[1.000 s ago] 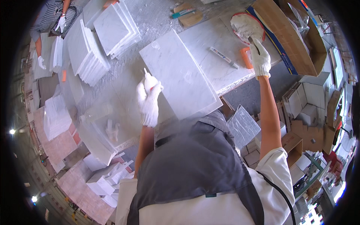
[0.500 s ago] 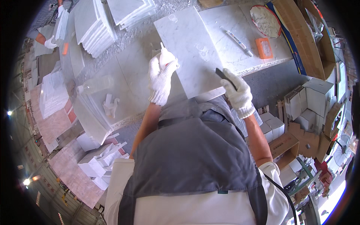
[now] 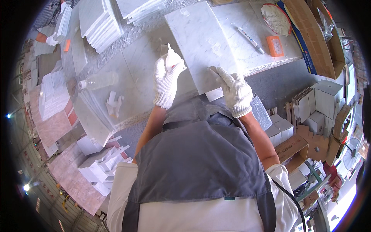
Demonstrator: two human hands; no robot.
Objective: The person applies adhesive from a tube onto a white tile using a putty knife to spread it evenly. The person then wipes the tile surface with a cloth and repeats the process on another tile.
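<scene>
In white knit gloves, my left hand (image 3: 165, 83) is closed around a small white squeeze bottle (image 3: 173, 58) with its thin nozzle pointing up. It is just left of a pale grey-veined marble tile (image 3: 199, 42). My right hand (image 3: 235, 92), also gloved, is over the tile's near right part, fingers closed on a thin flat tool (image 3: 213, 70). Only the tool's tip shows beyond the fingertips, so its exact kind is unclear. Clear smears mark the tile's surface. Beneath its near edge a small white piece (image 3: 215, 94) sticks out.
To the right lie a paint marker (image 3: 247, 38), an orange-framed block (image 3: 274, 46), a bowl of white paste (image 3: 276, 19) and a cardboard box (image 3: 315, 36). Tile stacks (image 3: 101, 25), a clear bottle (image 3: 98, 80) and a spare glove (image 3: 114, 104) are left. Another person's gloved hand (image 3: 51, 39) works far left.
My right hand has moved left and inward over the tile, bringing the flat tool onto its surface. The left hand still holds the bottle in nearly the same place.
</scene>
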